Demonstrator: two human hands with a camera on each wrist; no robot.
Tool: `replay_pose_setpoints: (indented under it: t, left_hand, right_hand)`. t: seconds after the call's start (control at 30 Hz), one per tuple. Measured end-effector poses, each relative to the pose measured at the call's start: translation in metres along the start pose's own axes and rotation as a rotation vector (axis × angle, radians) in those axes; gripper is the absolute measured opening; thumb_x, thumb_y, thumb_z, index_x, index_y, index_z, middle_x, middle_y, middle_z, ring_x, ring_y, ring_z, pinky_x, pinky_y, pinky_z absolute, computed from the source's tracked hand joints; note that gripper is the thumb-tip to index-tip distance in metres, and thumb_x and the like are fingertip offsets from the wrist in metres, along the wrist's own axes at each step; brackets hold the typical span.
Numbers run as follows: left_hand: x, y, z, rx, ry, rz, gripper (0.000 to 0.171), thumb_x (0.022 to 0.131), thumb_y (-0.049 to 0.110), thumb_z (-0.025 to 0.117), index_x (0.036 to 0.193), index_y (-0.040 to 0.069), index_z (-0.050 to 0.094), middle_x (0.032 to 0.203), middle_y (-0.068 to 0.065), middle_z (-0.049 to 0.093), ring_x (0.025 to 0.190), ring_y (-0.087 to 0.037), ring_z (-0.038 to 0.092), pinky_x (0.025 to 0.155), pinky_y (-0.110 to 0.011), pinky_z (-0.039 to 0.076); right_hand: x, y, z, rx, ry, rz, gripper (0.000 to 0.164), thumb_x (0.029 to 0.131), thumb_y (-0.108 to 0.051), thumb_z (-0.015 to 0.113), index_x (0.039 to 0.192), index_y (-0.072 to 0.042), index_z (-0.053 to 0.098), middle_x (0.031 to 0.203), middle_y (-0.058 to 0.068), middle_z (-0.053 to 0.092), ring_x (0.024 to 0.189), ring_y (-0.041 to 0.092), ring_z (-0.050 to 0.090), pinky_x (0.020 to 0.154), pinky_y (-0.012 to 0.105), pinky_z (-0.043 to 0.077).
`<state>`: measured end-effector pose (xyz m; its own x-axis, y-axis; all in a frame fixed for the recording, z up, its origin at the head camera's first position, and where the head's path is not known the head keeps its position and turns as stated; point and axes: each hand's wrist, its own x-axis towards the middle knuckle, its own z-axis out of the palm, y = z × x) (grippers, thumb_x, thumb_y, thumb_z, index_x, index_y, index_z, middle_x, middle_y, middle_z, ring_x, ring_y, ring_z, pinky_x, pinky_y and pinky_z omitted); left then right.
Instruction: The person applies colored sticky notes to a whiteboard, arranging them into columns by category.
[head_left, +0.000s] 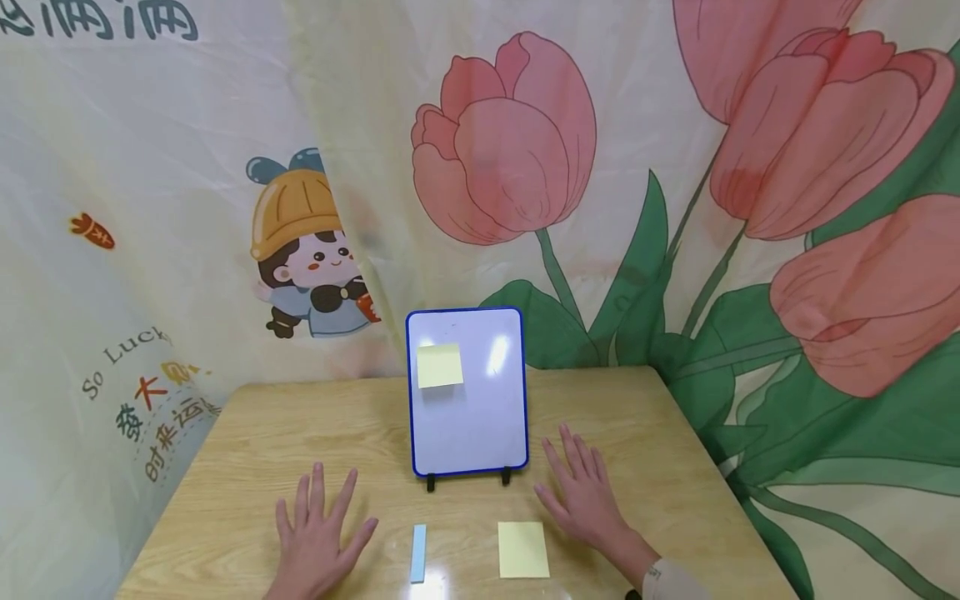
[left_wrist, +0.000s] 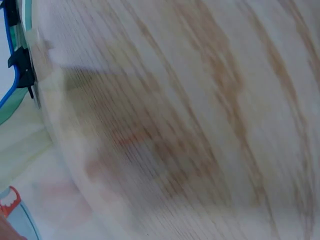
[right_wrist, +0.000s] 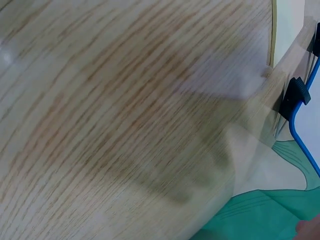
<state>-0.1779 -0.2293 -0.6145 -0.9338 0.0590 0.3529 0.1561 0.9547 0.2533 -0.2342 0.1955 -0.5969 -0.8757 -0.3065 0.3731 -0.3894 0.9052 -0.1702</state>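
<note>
Both hands are spread with straight fingers and hold nothing. At the lower left of the head view is my left hand, left of a narrow light-blue strip. My right hand lies to the right of a pale yellow sticky note pad, apart from it. Behind them stands a small blue-framed whiteboard with a yellow sticky note at its upper left. In the right wrist view, the pad's edge shows some thickness. Whether the palms touch the table cannot be told.
The whiteboard stands on black feet on the wood-grain table. A printed curtain with tulips and a cartoon figure hangs directly behind the table and along its sides.
</note>
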Motion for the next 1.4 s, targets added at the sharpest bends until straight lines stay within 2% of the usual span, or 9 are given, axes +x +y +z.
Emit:
replay_pose_setpoints:
  t: [0.17, 0.33, 0.53, 0.77, 0.93, 1.07, 1.13, 1.27, 1.4]
  left_hand:
    - [0.000, 0.004, -0.001, -0.012, -0.001, 0.004, 0.078, 0.091, 0.060, 0.056, 0.157, 0.028, 0.028, 0.163, -0.026, 0.006, 0.152, -0.040, -0.011, 0.106, -0.079, -0.001]
    - [-0.004, 0.007, 0.000, -0.008, 0.000, 0.006, 0.079, 0.092, 0.059, 0.056, 0.157, 0.029, 0.024, 0.164, -0.025, 0.003, 0.152, -0.038, -0.014, 0.109, -0.076, -0.009]
    - [-0.004, 0.011, 0.001, -0.006, -0.008, 0.010, 0.079, 0.092, 0.059, 0.055, 0.158, 0.031, 0.022, 0.165, -0.021, -0.003, 0.152, -0.035, -0.016, 0.110, -0.072, -0.014]
    - [-0.008, 0.015, 0.004, -0.012, 0.004, 0.022, 0.081, 0.091, 0.060, 0.057, 0.158, 0.030, 0.023, 0.166, -0.020, -0.004, 0.151, -0.027, -0.022, 0.111, -0.073, -0.011]
    - [-0.011, 0.020, 0.006, -0.024, 0.058, 0.060, 0.087, 0.088, 0.059, 0.061, 0.158, 0.026, 0.023, 0.164, -0.025, 0.008, 0.153, -0.034, -0.012, 0.113, -0.069, -0.013]
    - [-0.015, 0.028, 0.010, -0.013, 0.088, 0.077, 0.089, 0.086, 0.060, 0.063, 0.158, 0.026, 0.025, 0.163, -0.024, 0.012, 0.151, -0.041, 0.005, 0.114, -0.069, -0.010]
    - [-0.018, 0.034, 0.011, -0.007, 0.099, 0.075, 0.089, 0.085, 0.061, 0.064, 0.157, 0.027, 0.025, 0.163, -0.023, 0.014, 0.149, -0.042, 0.010, 0.115, -0.068, -0.010]
    - [-0.024, 0.051, 0.015, 0.005, 0.131, 0.087, 0.090, 0.083, 0.062, 0.065, 0.157, 0.028, 0.027, 0.163, -0.021, 0.017, 0.148, -0.040, 0.016, 0.117, -0.064, -0.011]
    - [-0.027, 0.067, 0.020, 0.028, 0.206, 0.144, 0.095, 0.075, 0.064, 0.069, 0.154, 0.023, 0.034, 0.160, -0.021, 0.026, 0.144, -0.040, 0.024, 0.120, -0.059, -0.008]
  right_hand:
    - [0.000, -0.004, 0.001, 0.012, 0.041, -0.038, 0.070, 0.095, -0.049, 0.057, 0.154, -0.019, 0.036, 0.166, 0.014, 0.014, 0.148, 0.039, 0.023, 0.114, 0.065, 0.019]
    - [-0.004, -0.010, 0.005, 0.010, 0.038, -0.057, 0.071, 0.093, -0.048, 0.061, 0.153, -0.017, 0.038, 0.163, 0.017, 0.021, 0.146, 0.040, 0.027, 0.112, 0.066, 0.023]
    - [-0.008, -0.018, 0.003, 0.016, 0.005, -0.061, 0.071, 0.093, -0.047, 0.061, 0.153, -0.018, 0.037, 0.164, 0.015, 0.021, 0.146, 0.039, 0.029, 0.113, 0.065, 0.022]
    - [-0.016, -0.027, 0.003, 0.030, -0.050, -0.094, 0.076, 0.092, -0.052, 0.061, 0.154, -0.016, 0.035, 0.165, 0.012, 0.016, 0.144, 0.039, 0.032, 0.114, 0.064, 0.024]
    - [-0.021, -0.030, 0.006, 0.044, 0.000, -0.154, 0.079, 0.088, -0.054, 0.064, 0.151, -0.011, 0.041, 0.161, 0.016, 0.028, 0.132, 0.039, 0.047, 0.106, 0.062, 0.037]
    - [-0.026, -0.033, 0.009, 0.046, 0.064, -0.229, 0.078, 0.083, -0.055, 0.071, 0.143, -0.010, 0.051, 0.149, 0.018, 0.046, 0.121, 0.035, 0.054, 0.097, 0.057, 0.046]
    - [-0.028, -0.035, 0.011, 0.041, 0.068, -0.255, 0.077, 0.081, -0.055, 0.074, 0.139, -0.009, 0.055, 0.142, 0.017, 0.052, 0.119, 0.033, 0.056, 0.096, 0.054, 0.047]
    - [-0.034, -0.036, 0.015, 0.054, 0.004, -0.281, 0.068, 0.080, -0.056, 0.075, 0.129, -0.010, 0.061, 0.127, 0.010, 0.060, 0.114, 0.026, 0.058, 0.093, 0.046, 0.050]
    - [-0.038, -0.036, 0.018, 0.121, -0.070, -0.321, 0.055, 0.081, -0.052, 0.076, 0.115, -0.011, 0.064, 0.115, 0.002, 0.063, 0.104, 0.018, 0.060, 0.088, 0.037, 0.053]
